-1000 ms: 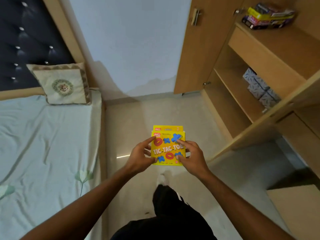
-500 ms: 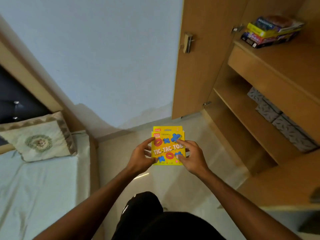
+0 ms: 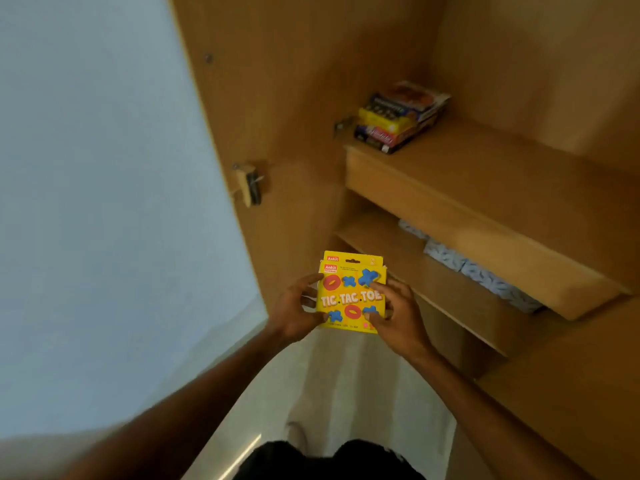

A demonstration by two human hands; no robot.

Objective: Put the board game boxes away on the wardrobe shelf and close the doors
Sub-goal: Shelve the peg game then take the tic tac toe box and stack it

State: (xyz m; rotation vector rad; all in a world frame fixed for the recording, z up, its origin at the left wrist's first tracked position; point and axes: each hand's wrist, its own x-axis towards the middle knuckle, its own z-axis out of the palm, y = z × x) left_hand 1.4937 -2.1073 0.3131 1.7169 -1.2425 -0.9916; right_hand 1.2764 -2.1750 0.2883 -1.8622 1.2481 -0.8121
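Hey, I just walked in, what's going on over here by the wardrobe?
A person stands at the open wooden wardrobe, holding a small yellow Tic Tac Toe game box in both hands. The left hand grips its left edge and the right hand its right edge. A stack of colourful board game boxes already lies on the upper wooden shelf. The yellow box is not yet shelved, and the wooden wardrobe door stands open.

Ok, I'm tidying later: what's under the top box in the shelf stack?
Under the top box: a yellow box, then a dark box. Their faces are covered; only edges show.
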